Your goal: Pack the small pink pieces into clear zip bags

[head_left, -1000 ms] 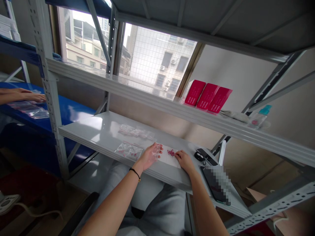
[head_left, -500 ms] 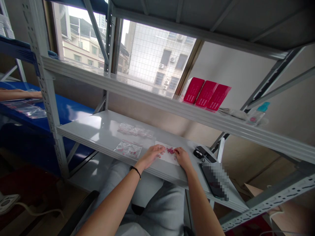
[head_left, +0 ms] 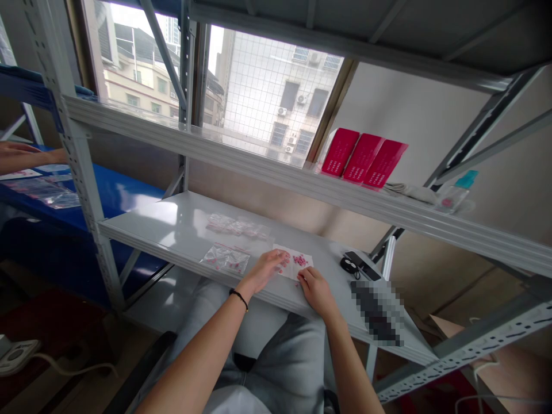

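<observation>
A small pile of dark red beads point(head_left: 300, 260) lies on a white sheet of paper point(head_left: 294, 272) on the grey shelf. Over the paper's left part is my left hand point(head_left: 264, 270), its fingers curled; something clear with reddish specks shows at the fingertips, too small to make out. My right hand point(head_left: 317, 292) rests at the near right edge of the paper, thumb and fingers pinched together just in front of the pile. A tiny red piece shows by those fingertips; whether they grip it is unclear. Left of my hands lies a clear zip bag point(head_left: 226, 258) with red bits inside.
More clear bags point(head_left: 236, 225) lie farther back on the shelf point(head_left: 172, 241). To the right are a black round case point(head_left: 348, 265), a phone-like slab point(head_left: 363, 266) and a pixelated dark item. Red boxes point(head_left: 364, 158) stand above. Another person's hand point(head_left: 26, 156) is far left.
My right hand has moved from the right side of the bead pile toward me, to the paper's near edge. The left hand has stayed nearly in place. The view has shifted slightly.
</observation>
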A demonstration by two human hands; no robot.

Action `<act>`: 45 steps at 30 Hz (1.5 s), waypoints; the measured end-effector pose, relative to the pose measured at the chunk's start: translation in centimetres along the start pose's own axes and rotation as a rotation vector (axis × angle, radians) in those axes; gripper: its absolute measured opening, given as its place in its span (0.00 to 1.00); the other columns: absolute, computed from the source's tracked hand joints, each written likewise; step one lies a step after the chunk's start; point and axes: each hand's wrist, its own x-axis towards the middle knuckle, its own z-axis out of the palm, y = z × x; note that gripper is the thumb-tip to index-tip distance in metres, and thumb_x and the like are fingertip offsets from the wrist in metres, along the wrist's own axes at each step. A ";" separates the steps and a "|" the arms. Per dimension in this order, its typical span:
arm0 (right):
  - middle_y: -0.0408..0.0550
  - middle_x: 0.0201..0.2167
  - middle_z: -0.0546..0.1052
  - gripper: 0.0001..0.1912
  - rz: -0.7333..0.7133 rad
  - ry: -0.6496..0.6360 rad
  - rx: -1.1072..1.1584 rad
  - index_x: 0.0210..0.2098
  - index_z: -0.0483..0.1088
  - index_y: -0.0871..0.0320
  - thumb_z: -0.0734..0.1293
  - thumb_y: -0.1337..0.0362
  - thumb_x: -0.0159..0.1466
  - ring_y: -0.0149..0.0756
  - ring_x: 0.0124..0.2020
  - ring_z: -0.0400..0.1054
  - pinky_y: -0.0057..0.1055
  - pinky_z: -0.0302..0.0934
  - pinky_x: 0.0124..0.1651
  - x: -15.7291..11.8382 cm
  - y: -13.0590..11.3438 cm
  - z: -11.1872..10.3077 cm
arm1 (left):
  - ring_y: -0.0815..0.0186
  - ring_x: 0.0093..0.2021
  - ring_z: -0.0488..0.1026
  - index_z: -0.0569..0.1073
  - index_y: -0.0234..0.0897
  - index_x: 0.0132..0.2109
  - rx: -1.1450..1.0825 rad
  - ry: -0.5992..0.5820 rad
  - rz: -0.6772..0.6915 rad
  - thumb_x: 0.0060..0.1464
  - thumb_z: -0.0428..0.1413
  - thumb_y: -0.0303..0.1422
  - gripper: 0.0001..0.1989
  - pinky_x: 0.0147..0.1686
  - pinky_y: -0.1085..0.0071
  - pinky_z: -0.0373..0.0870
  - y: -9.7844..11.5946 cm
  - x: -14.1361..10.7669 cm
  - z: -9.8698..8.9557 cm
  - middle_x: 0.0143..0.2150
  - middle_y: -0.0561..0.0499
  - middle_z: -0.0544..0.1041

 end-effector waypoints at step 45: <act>0.47 0.33 0.79 0.18 -0.104 -0.246 -0.094 0.42 0.72 0.53 0.53 0.58 0.76 0.41 0.35 0.75 0.31 0.63 0.39 0.1 -0.5 0.1 | 0.68 0.34 0.72 0.79 0.33 0.44 -0.170 -0.004 -0.015 0.56 0.63 0.45 0.18 0.33 0.72 0.62 -0.5 0.4 -0.8 0.37 0.47 0.77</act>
